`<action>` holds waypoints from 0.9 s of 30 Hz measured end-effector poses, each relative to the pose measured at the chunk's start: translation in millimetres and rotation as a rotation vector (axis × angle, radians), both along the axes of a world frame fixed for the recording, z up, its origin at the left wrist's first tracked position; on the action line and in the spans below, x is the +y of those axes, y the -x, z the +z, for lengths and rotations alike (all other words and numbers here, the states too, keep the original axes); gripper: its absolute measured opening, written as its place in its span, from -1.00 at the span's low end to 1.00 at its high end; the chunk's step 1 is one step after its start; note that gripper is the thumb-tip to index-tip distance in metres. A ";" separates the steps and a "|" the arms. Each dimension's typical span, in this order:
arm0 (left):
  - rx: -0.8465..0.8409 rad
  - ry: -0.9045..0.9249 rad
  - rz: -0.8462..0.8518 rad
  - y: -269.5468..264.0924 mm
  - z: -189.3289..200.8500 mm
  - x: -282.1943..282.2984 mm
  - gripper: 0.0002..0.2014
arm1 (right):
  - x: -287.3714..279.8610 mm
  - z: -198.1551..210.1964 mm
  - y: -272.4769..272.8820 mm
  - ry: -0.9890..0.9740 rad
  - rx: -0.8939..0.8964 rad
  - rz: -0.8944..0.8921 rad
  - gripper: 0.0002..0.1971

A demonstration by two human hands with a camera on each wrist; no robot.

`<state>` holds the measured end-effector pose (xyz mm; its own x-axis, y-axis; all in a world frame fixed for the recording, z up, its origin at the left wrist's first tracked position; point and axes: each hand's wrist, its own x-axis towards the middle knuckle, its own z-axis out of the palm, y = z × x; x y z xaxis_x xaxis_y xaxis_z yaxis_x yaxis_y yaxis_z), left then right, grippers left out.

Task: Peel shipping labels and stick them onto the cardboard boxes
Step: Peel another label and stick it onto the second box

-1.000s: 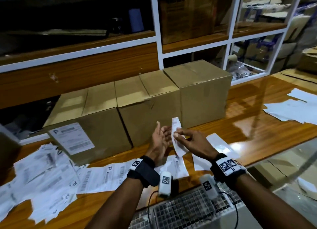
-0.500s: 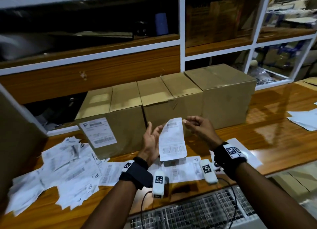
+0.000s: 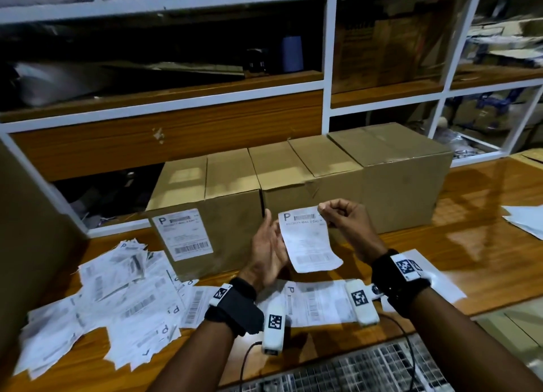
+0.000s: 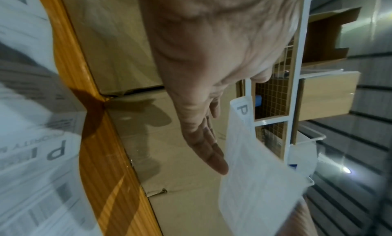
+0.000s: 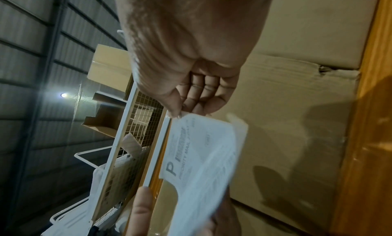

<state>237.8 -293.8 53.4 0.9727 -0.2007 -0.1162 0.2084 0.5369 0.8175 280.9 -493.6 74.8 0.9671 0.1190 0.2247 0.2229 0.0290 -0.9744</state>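
White paper shipping label [image 3: 308,240] hangs before the unlabelled middle brown cardboard box [image 3: 311,186], pinched at its top right corner by the right hand [image 3: 345,218]. Left hand [image 3: 269,253] is open-fingered beside its left edge. Risk: the limp sheet curls, sticking creased or crooked.

Three cardboard boxes [image 3: 299,192] stand side by side at the back of the tabletop [image 3: 458,239], like a wall. Loose labels [image 3: 97,303] cover the left side. There is bare wood on the right, between the boxes and some white sheets [image 3: 526,221].
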 end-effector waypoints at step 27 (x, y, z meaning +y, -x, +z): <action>-0.520 -0.942 0.526 -33.8 -24.9 14.7 -0.78 | -1.1 -39.0 -8.7 0.171 -0.063 -0.212 -0.91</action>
